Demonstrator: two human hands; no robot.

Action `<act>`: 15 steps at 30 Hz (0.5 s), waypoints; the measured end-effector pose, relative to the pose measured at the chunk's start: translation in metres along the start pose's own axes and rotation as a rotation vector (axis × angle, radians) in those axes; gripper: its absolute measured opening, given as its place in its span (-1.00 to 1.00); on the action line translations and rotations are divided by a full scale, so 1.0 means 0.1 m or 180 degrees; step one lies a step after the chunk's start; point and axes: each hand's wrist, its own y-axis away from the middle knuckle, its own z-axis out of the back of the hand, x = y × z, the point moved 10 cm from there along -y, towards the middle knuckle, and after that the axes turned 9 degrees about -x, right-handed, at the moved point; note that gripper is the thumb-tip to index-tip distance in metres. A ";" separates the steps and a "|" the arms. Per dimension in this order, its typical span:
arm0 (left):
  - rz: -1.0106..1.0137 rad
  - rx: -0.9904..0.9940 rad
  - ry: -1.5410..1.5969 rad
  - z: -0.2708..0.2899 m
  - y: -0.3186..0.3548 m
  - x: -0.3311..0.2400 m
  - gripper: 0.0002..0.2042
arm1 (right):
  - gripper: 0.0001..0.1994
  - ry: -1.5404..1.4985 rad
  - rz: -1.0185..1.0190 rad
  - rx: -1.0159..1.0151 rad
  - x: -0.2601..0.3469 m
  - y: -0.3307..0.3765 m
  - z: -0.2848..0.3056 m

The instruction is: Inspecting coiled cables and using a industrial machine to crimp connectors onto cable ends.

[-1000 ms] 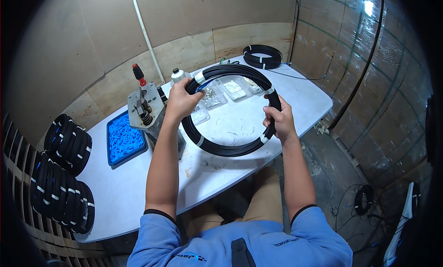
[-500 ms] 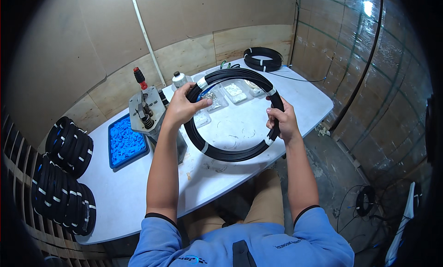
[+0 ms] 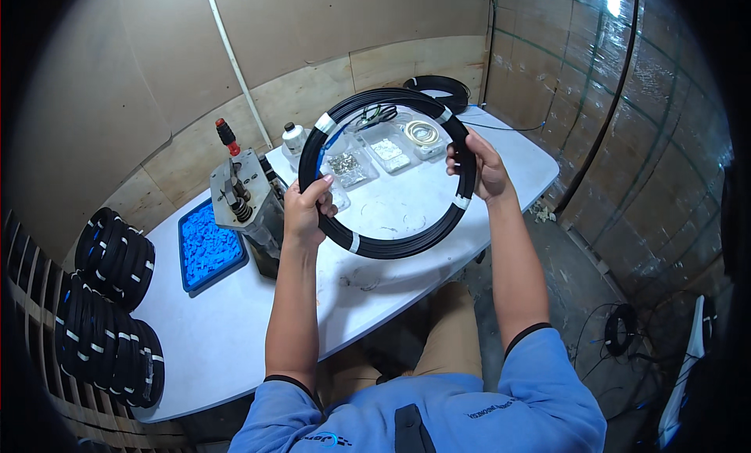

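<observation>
Left hand and right hand each closed around opposite sides of a black cable coil, held upright above the middle of the table. Finished coils stacked at the left edge; blue tray and crimp press behind; clear boxes toward the far edge.

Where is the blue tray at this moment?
In the head view the blue tray lies on the left part of the white table, just left of the metal press tool and right of the stacked black coils.
</observation>
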 end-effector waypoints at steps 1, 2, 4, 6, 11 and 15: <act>-0.0045 0.0019 0.0050 -0.02 0.00 -0.02 -0.86 | -0.54 -0.0325 0.0075 0.0020 0.01 0.01 0.02; -0.0042 0.0035 0.0057 -0.04 -0.01 -0.01 -0.86 | -0.48 -0.0364 0.0087 0.0090 -0.04 0.06 0.07; -0.0108 0.0033 0.0429 0.01 -0.03 -0.02 -0.90 | -0.44 -0.0665 0.0113 -0.0167 -0.26 0.22 0.06; -0.0123 -0.0059 0.0569 0.06 -0.05 0.01 -0.92 | -0.45 -0.0988 0.0235 -0.0220 -0.51 0.38 -0.02; 0.0001 -0.0219 0.0987 0.14 -0.14 0.20 -0.89 | -0.52 -0.0790 0.0691 -0.1189 -0.57 0.56 -0.23; 0.0014 -0.0347 0.0932 0.10 -0.05 0.22 -0.88 | -0.69 -0.0623 0.0558 -0.1635 -0.51 0.53 -0.20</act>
